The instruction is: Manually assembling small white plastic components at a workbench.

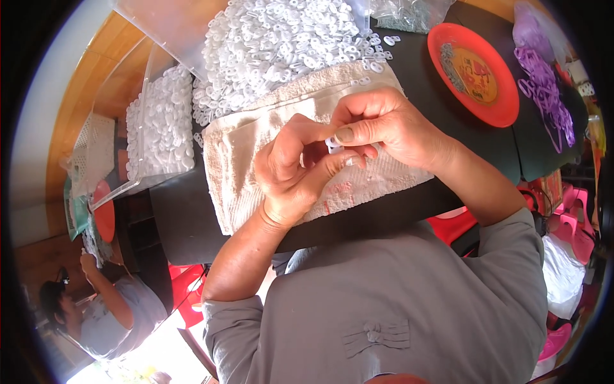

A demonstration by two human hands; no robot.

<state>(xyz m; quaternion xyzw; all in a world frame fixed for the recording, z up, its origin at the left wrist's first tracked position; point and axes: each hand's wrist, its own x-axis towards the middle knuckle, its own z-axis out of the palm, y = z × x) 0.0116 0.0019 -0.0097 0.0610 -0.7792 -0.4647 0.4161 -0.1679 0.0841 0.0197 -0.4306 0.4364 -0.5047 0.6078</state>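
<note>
Over a folded beige towel (pixel 240 182), both my hands meet at a small white plastic piece (pixel 332 145). My left hand (pixel 294 159) pinches it from the left between thumb and fingers. From the other side my right hand (pixel 393 125) closes on it, thumb laid over its top edge. Fingers cover much of the piece, so its full shape is hidden. Beyond the towel lies a big heap of small white plastic pieces (pixel 268 51) with holes in them. A few loose ones (pixel 364 81) rest on the towel's far edge.
A clear plastic box (pixel 148 105) of white pieces stands at left. At right, a red plate (pixel 505 102) holds small grey metal bits (pixel 451 67), beside purple cord (pixel 543 89). A clear bag (pixel 412 14) lies at the back. Another person (pixel 109 307) sits at far left.
</note>
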